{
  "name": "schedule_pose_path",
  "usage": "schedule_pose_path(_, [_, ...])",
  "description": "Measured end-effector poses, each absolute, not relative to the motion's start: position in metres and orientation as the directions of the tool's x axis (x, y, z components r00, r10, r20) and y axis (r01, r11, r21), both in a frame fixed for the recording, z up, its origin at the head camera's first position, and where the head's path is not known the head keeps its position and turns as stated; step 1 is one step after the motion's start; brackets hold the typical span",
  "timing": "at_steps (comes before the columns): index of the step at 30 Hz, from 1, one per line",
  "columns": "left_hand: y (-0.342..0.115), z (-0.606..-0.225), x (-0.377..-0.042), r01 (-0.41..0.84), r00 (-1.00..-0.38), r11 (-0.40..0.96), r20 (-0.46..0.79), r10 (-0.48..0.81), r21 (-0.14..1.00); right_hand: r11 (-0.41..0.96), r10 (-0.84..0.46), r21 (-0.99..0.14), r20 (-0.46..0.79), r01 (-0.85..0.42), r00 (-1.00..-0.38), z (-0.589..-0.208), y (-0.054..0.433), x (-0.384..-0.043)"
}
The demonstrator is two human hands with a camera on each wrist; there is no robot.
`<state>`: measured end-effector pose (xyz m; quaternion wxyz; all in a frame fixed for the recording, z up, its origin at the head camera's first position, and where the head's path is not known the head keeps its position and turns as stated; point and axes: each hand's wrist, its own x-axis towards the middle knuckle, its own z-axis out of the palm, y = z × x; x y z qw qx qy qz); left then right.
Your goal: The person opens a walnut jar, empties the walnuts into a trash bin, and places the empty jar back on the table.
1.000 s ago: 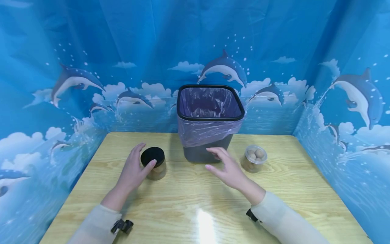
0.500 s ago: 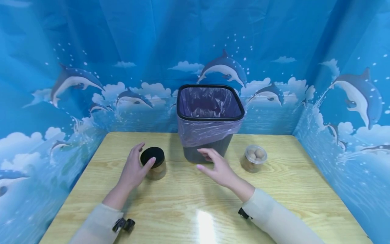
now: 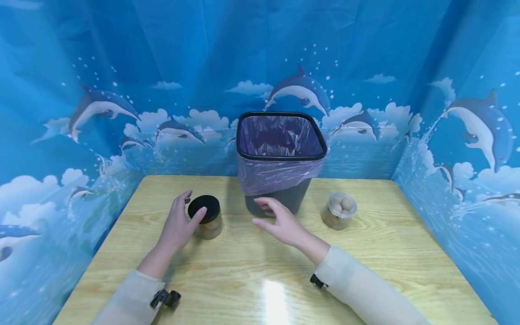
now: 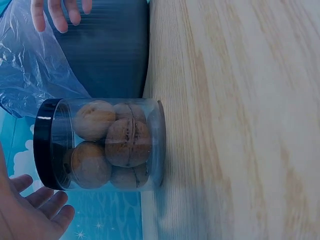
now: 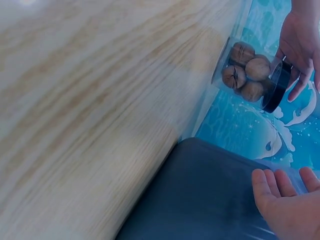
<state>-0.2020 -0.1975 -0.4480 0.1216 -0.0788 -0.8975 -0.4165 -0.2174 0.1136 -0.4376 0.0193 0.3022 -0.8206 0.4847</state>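
A clear jar of walnuts (image 4: pixel 127 142) with a black screw lid (image 3: pixel 204 208) stands upright on the left of the table. My left hand (image 3: pixel 177 224) hovers around the lid's left side, thumb and fingers spread apart; in the left wrist view a gap shows between the fingers and the jar. My right hand (image 3: pixel 282 224) is held in front of the waste bin (image 3: pixel 276 198), fingers loosely bent with nothing between them. The bin is dark grey with a purple plastic liner (image 3: pixel 280 176) folded over its black rim. Whether either hand touches anything is not clear.
To the right of the bin stands a clear plastic tub (image 3: pixel 339 212) holding several round, light brown things. The wooden table (image 3: pixel 227 280) ends at a blue dolphin-print curtain (image 3: pixel 195 90) at the back and both sides.
My right hand has moved left across the front of the bin, toward the jar. My left hand stays beside the lid, nearly still. The jar, bin and tub have not moved.
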Motion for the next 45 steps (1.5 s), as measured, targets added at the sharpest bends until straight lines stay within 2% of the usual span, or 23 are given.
schedule_pose_path(31, [-0.205, -0.451, -0.201, 0.161, -0.986, 0.586, 0.152, 0.065, 0.794, 0.391, -0.553, -0.835, 0.124, -0.388, -0.824, -0.443, 0.075, -0.229])
schedule_pose_path(45, [-0.207, -0.459, -0.202, 0.130, -0.991, 0.553, 0.116, 0.059, 0.823, 0.374, -0.562, -0.843, 0.126, -0.387, -0.818, -0.447, 0.063, -0.235])
